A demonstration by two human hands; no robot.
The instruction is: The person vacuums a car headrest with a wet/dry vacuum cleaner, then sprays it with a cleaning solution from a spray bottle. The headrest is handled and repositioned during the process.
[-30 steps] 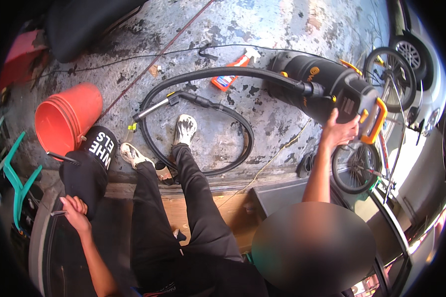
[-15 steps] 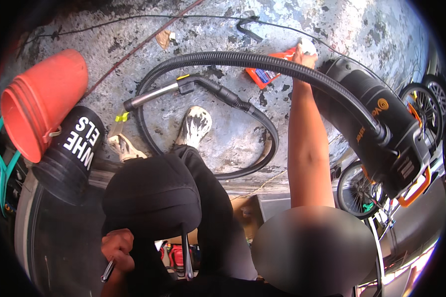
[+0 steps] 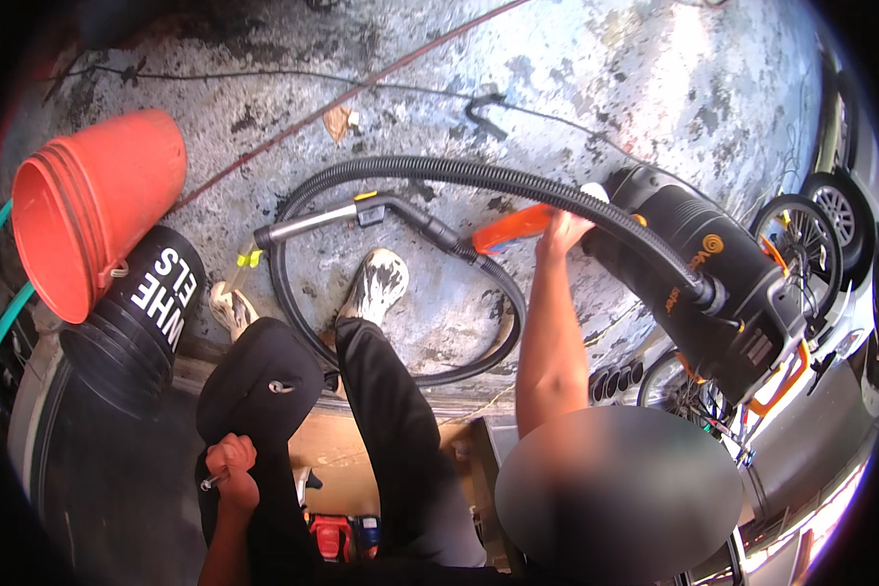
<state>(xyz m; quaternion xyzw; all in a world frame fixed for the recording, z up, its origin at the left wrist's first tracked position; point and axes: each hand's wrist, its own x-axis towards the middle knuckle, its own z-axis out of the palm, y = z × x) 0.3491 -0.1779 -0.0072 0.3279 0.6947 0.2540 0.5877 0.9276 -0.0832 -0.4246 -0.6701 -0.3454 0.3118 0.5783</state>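
Left of the black ribbed vacuum hose (image 3: 430, 169), an orange-red bucket (image 3: 132, 186) leans, mouth facing lower left, over a black bucket (image 3: 117, 361). Below the hose's left bend, the left hand (image 3: 232, 462) clenches a metal post of the black headrest (image 3: 254, 391); its padded end slants up toward the hose. Under the hose's right stretch, the right hand (image 3: 560, 234) grasps the orange-red spray bottle (image 3: 508, 230), long axis nearly level, base leftward, white trigger head rightward. The drum vacuum (image 3: 679, 278) joins the hose's right end.
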